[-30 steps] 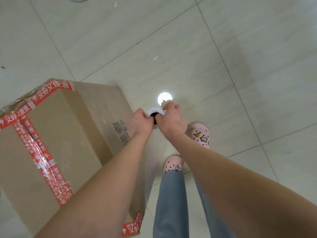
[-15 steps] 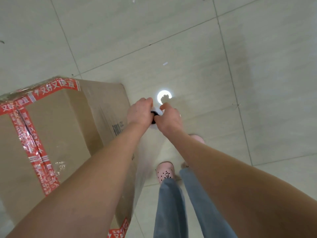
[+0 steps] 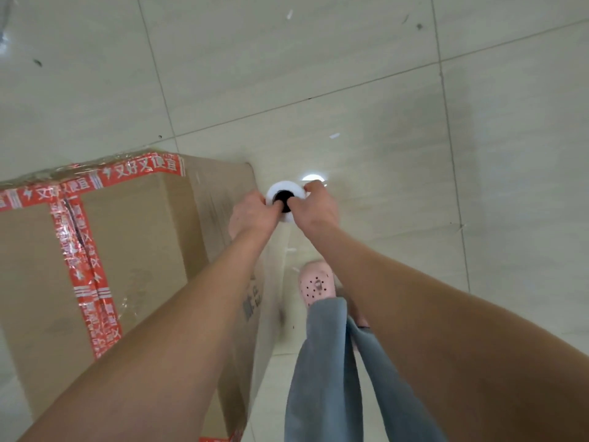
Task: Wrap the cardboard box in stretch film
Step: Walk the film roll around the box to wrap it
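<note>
A large cardboard box [image 3: 134, 244] sealed with red printed tape stands on the floor at the left. Shiny stretch film shows over its top edge and right side. A white roll of stretch film [image 3: 284, 192] with a dark core stands upright just right of the box's far right corner. My left hand [image 3: 251, 215] grips the roll's top rim from the left with a finger in the core. My right hand [image 3: 314, 207] grips the rim from the right. A film sheet [image 3: 280, 250] runs from the roll down along the box's right side.
Pale floor tiles [image 3: 382, 90] surround the box, with small scraps and specks on them. My legs in grey trousers [image 3: 322, 371] and a pink clog [image 3: 317, 282] stand right beside the box's right side. A round light reflection [image 3: 314, 178] shines on the floor behind the roll.
The roll and both hands have moved forward along the box's right side to its far corner. My feet have stepped forward, and the roll's top end now shows more fully.
</note>
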A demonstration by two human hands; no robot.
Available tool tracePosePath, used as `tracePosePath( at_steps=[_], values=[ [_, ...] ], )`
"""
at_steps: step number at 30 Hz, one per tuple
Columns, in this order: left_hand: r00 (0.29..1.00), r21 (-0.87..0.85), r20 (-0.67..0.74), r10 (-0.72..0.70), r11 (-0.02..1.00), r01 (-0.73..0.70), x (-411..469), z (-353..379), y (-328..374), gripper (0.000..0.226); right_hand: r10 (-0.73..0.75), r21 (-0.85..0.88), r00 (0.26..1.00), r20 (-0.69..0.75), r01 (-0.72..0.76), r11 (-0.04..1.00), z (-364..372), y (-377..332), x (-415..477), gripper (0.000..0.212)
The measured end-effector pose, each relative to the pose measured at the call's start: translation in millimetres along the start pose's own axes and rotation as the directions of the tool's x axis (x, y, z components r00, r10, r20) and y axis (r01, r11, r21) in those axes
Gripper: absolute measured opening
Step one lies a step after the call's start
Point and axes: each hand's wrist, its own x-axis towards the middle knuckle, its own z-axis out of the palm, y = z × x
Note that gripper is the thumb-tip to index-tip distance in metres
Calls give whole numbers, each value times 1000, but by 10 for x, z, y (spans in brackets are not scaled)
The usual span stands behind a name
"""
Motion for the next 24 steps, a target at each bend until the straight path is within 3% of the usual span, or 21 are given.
tracePosePath(
  at_steps=[2,4,7,11,17,20,24],
  values=[
    [998,31,12,60,998,-60,7,-34,43,31,-19,-32,1000,-20,19,999,4,-56,25,37],
    [978,125,-18,208,971,-204,16,-86,121,35,-4,-63,1000,-13,3,998,1,-76,24,35],
    [880,333,30,474,826,-456,82,-157,257,32,6,-108,1000,-14,-7,994,-35,-107,49,35],
    [813,439,113,571,705,-557,199,-257,400,26,-19,-161,998,-64,8,987,-72,-239,112,43],
    [919,237,40,393,890,-391,331,-450,447,12,-113,-222,984,-136,81,972,-26,-464,156,26],
    [983,29,-26,181,983,-181,415,-531,425,17,-220,-299,968,-118,177,938,-8,-678,241,28],
    [995,-213,21,-102,972,104,547,-595,335,32,-213,-318,972,-100,172,932,79,-939,331,34]
  ],
)
